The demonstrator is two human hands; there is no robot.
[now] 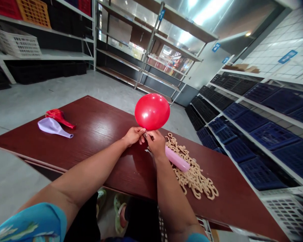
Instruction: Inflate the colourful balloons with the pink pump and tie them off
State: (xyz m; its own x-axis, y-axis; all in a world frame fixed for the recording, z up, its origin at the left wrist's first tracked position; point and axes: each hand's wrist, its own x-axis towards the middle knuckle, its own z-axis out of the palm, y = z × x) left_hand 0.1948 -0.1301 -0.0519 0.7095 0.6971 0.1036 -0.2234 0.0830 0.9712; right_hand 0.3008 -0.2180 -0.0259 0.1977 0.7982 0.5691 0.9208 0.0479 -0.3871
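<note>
An inflated red balloon [152, 111] stands up over the middle of the table, its neck end pointing down. My left hand [135, 136] pinches that neck end from the left, thumb and fingertips together. Close against it, my right hand [156, 142] is closed at the same spot, its fingers bent around the neck; the neck itself is mostly hidden by the fingers. Beside my right wrist a pink tube [178, 159] lies on a heap of beige, curly cord-like pieces [199, 181]. To the far left lie a flat lilac balloon [53, 127] and some flat red balloons [58, 116], partly overlapping.
The dark red-brown table [96, 117] reaches across in front of me. Racks with blue crates [270, 136] line the right side. A metal shelf [143, 64] stands behind, and a white basket [17, 42] sits on the left rack. Another white crate [288, 210] is low at right.
</note>
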